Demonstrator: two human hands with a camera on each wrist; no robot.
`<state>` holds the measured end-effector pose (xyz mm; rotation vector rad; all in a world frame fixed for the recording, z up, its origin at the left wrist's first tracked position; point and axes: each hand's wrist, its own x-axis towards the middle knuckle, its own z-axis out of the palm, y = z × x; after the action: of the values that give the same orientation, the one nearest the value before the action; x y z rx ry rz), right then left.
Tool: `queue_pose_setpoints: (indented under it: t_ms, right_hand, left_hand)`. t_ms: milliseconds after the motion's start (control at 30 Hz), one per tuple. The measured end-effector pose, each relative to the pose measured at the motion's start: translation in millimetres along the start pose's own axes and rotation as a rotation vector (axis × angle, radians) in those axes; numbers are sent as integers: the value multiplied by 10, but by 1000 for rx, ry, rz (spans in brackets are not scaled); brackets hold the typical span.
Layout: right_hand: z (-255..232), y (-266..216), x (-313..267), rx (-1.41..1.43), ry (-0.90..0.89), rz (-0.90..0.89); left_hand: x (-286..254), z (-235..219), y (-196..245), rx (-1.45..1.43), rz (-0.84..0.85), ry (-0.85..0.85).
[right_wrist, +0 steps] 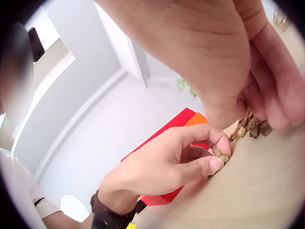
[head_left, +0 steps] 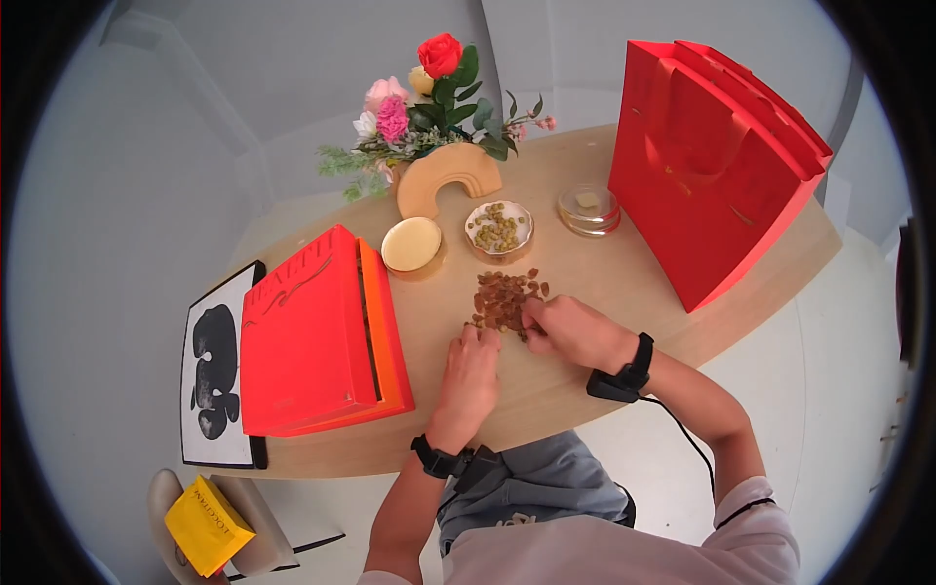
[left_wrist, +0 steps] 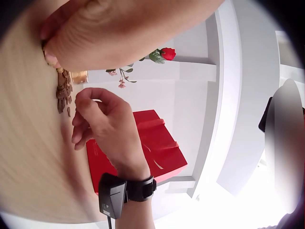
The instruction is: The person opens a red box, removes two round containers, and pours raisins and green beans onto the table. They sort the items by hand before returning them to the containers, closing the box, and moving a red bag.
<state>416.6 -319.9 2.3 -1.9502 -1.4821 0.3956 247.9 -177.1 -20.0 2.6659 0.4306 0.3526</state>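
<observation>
A loose pile of flat reddish-brown dried pieces (head_left: 500,298) lies on the table, with small round greenish dried buds (right_wrist: 242,131) at its near edge. My left hand (head_left: 468,375) rests at that edge; in the right wrist view its thumb and forefinger pinch a couple of greenish buds (right_wrist: 223,157) low over the tabletop. From the right, my right hand (head_left: 575,331) reaches to the pile, fingers bent over the pieces; I cannot tell whether it holds one. Behind the pile stands a round white dish (head_left: 498,230) with more greenish buds in it.
Left of the dish is a pale-topped round container (head_left: 411,246), right of it a clear round container (head_left: 589,209). A red box (head_left: 307,336) lies over a framed picture (head_left: 213,375) at left. A red paper bag (head_left: 702,175) stands at right, a flower arrangement (head_left: 439,117) at the back.
</observation>
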Motion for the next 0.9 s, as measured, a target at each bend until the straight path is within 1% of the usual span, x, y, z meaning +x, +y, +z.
queue_pose_setpoints:
  t_ms: [67, 133, 233, 300, 400, 533, 600, 767, 833, 900]
  right_hand:
    - [107, 53, 78, -25, -8, -11]
    - [156, 55, 135, -54, -16, -26]
    - [188, -9, 197, -136, -34, -5]
    - [159, -74, 220, -192, -103, 51]
    - [221, -36, 217, -184, -99, 15]
    - [188, -145, 224, -180, -105, 41]
    - [173, -156, 224, -162, -140, -8]
    - [194, -60, 256, -170, -100, -38]
    - [72, -109, 311, -195, -77, -33]
    - [-196, -141, 426, 177, -216, 159]
  left_hand:
    - [-8, -4, -1, 16, 6, -9]
    - [16, -11, -13, 101, 43, -55]
    - [8, 23, -5, 87, 18, -14]
    - [22, 4, 11, 88, 30, -18]
    - [28, -12, 24, 91, 37, -23]
    - [19, -1, 7, 81, 26, -17]
    - [-13, 23, 29, 87, 13, -5]
    - [-17, 17, 78, 127, 1, -18]
    - [-14, 37, 36, 100, 51, 1]
    - [-9, 18, 41, 127, 59, -13]
